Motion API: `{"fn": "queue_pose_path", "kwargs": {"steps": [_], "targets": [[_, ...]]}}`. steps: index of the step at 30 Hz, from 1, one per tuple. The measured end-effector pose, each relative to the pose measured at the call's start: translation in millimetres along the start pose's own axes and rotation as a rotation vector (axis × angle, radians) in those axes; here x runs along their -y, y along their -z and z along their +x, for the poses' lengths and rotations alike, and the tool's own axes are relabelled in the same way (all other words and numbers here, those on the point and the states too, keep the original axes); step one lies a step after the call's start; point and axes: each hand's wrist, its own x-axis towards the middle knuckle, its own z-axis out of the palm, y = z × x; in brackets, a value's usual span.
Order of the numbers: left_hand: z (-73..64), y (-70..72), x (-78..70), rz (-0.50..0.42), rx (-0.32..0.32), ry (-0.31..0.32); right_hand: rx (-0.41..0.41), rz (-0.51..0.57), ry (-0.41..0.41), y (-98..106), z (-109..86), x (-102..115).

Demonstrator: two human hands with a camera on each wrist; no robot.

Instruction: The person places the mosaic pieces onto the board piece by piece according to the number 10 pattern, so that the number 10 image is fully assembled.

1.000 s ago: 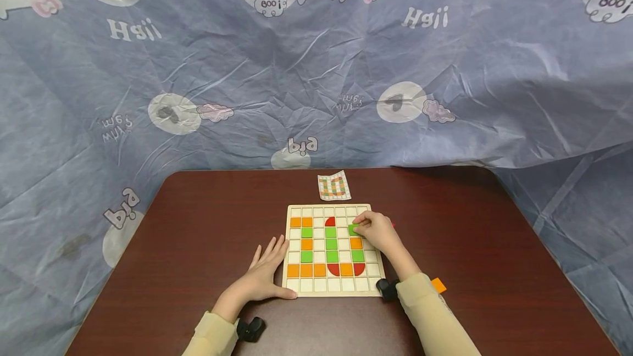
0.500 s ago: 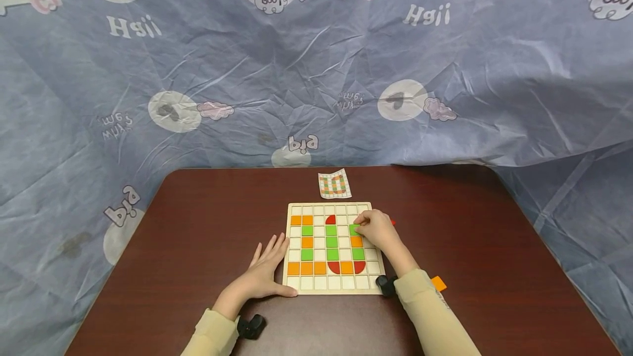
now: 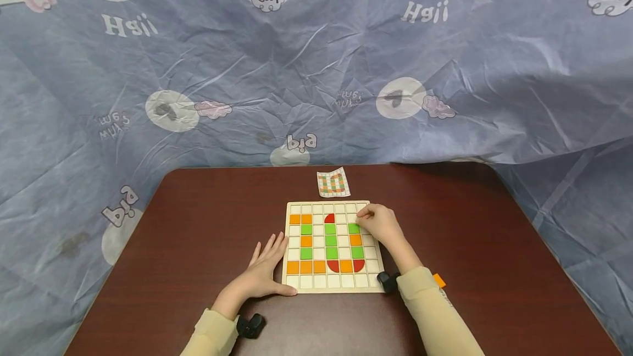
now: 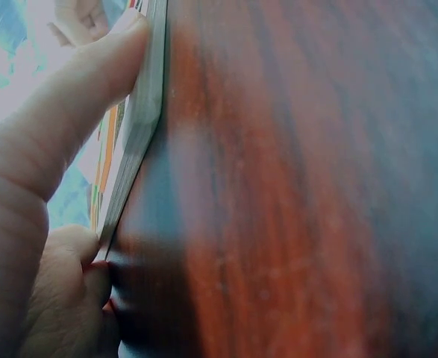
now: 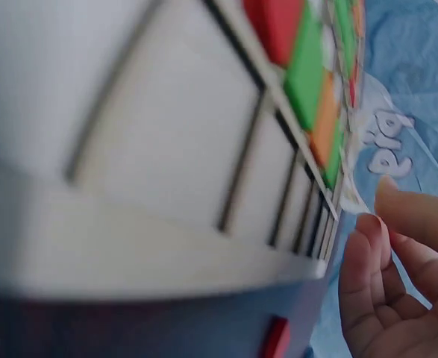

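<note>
A pale wooden grid board (image 3: 320,281) lies on the table, holding square orange and green tiles and rounded red pieces. My left hand (image 3: 264,271) rests against its left side with fingers spread and thumb at the near left corner; in the left wrist view the thumb (image 4: 92,86) touches the board's edge. Over the board's upper right, my right hand (image 3: 383,225) is just beside a green tile (image 3: 353,228), which sits in its cell above an orange tile (image 3: 355,240). The right wrist view shows its fingers (image 5: 364,261) loosely bent, with nothing visible between them.
A small printed pattern card (image 3: 333,183) lies behind the board. An orange tile (image 3: 439,280) is partly hidden by the right sleeve. Beside the board, a red piece (image 5: 276,338) lies on the table in the right wrist view. A printed cloth (image 3: 296,70) hangs behind.
My right hand has let go of the green tile and lifted slightly up and to the right, leaving the tile in its cell. The left hand stays in place.
</note>
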Motion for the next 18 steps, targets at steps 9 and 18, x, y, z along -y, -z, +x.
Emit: {"fn": "queue_pose_path", "kwargs": {"steps": [9,18], "targets": [[-1.8,1.7,-0.8,-0.004,-0.004,0.009,-0.088,0.069,-0.035,21,5.0,-13],[-3.0,1.3,0.2,-0.005,0.006,0.005,-0.151,0.063,-0.092,30,1.6,-30]]}}
